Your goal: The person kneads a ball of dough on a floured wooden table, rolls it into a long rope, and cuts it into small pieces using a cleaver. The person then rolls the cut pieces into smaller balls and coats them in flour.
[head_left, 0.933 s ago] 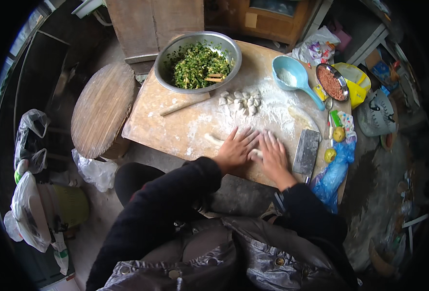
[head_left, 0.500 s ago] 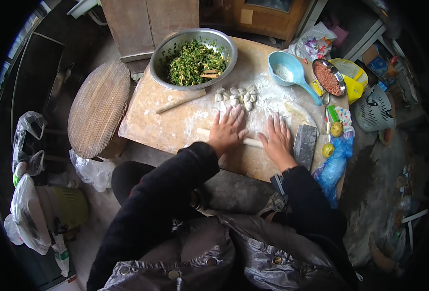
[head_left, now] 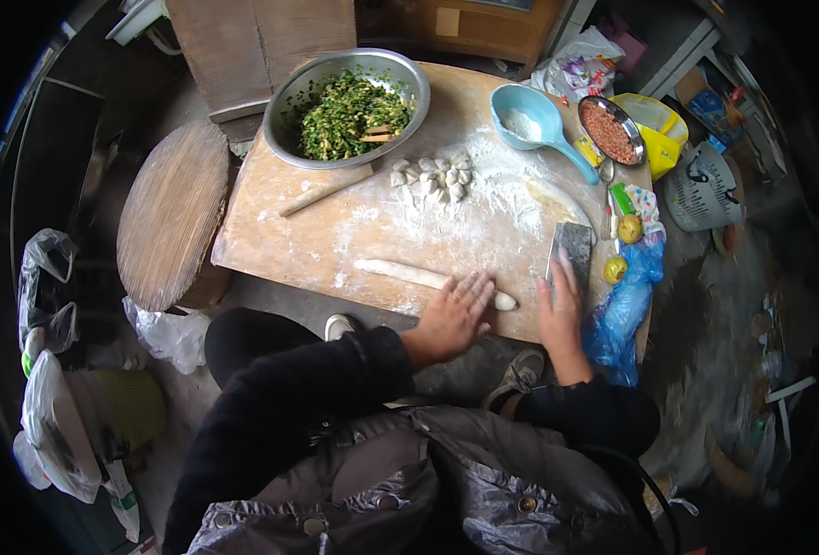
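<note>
White dough rope (head_left: 423, 275) lies across the near part of the wooden counter (head_left: 280, 231), where flour keeps it from sticking. My left hand (head_left: 451, 319) lies flat and open on its right end, fingers spread, gripping nothing, just pressing. My right hand (head_left: 560, 310) rests on the grey cleaver (head_left: 574, 248) at the right edge; I cannot tell if it grips it. Small cut dough pieces (head_left: 432, 176) sit far off, near the metal bowl of greens (head_left: 346, 106).

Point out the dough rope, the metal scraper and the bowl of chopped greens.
dough rope (head_left: 409, 272), head view, on its bare middle left of the left hand.
metal scraper (head_left: 574, 245), head view, on the flat blade above the right hand.
bowl of chopped greens (head_left: 284, 106), head view, on the steel wall's left side.
</note>
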Available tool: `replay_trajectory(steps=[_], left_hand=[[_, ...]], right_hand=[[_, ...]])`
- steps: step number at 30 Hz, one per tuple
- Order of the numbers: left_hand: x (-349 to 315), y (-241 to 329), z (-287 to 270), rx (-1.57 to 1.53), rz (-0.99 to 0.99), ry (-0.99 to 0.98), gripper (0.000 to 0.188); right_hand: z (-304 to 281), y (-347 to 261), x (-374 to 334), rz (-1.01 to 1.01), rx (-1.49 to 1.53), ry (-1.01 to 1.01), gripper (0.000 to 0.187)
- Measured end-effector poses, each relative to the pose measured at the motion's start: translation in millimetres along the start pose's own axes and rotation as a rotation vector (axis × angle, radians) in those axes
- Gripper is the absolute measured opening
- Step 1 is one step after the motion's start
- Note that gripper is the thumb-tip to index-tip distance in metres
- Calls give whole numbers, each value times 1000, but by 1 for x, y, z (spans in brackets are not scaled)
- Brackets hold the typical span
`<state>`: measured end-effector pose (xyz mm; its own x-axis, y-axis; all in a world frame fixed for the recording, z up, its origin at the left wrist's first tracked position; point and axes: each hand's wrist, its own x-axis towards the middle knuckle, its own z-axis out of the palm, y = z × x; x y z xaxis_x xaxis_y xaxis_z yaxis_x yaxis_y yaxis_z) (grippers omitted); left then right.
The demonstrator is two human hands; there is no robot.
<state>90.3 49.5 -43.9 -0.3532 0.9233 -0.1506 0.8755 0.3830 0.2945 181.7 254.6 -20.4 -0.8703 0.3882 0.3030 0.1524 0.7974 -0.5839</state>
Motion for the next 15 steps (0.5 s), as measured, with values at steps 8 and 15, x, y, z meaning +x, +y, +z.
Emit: replay_trajectory(steps=[8, 15], left_hand=[[91, -24, 8, 31, -181, 271, 69], [123, -23, 7, 255, -73, 245, 72]], right_hand=[[-17, 61, -56, 450, -319, -62, 64], [-1, 79, -64, 439, -329, 24, 52]])
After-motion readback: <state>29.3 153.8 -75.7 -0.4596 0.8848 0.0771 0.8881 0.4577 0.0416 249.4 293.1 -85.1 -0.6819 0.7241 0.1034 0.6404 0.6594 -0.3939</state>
